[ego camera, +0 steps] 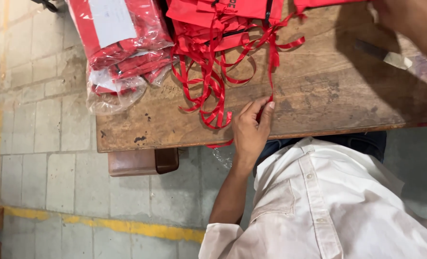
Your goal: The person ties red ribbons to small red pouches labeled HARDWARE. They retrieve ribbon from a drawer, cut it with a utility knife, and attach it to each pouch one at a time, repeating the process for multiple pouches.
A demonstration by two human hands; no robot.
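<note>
Nearest the camera is the person's own pale buttoned shirt, and from its rolled sleeve the left hand reaches to the near edge of the worn wooden table. Its fingers are curled in and closed with the thumb in a pinch on a single strand of red ribbon, right at the strand's lower end, while the heel of the hand rests on the table edge. The strand runs straight up from the pinch towards the far side of the table, so it looks drawn fairly taut. Just left of the hand lies a loose tangle of ribbons, looped and curled over one another, with one end hanging over the table edge. The ribbon looks very light, limp and rather slick, with no stiffness of its own. A fingertip pinch near a free end, as here, seems the surest hold, and a pull could drag or snag neighbouring loops. Further off, the ribbons lead into flat red fabric bags stacked at the far side, soft and light by the look of them. Beside these, at the table's left corner, sit clear plastic-wrapped red bundles, whose film is likely slippery. A dark flat tool lies well apart to the right. The right forearm crosses the top right corner, and its hand is out of view, so its fingers cannot be judged.
</note>
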